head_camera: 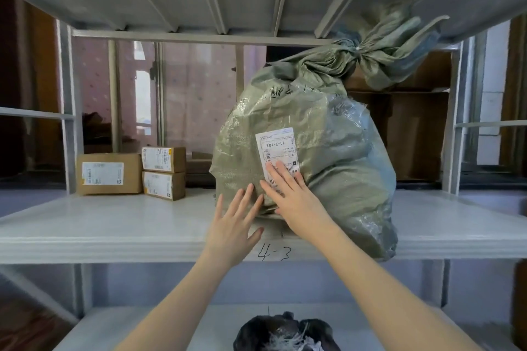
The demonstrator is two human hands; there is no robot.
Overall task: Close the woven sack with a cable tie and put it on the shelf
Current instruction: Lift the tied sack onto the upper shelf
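A bulging grey-green woven sack (322, 139) stands on the white shelf (114, 225) marked 4-3, its lower right corner hanging over the front edge. Its neck (356, 54) is gathered and cinched at the upper right, the loose top flaring beyond. A white shipping label (278, 148) is stuck on its front. My right hand (293, 196) lies flat on the sack, fingers spread across the label's lower part. My left hand (233, 222) is open, fingertips touching the sack's lower left side.
Three small cardboard boxes (137, 174) sit on the same shelf at the left. Large brown cartons (413, 128) stand behind the sack. The shelf above hangs low overhead. On the shelf below lies a black bag (285, 333) with white ties.
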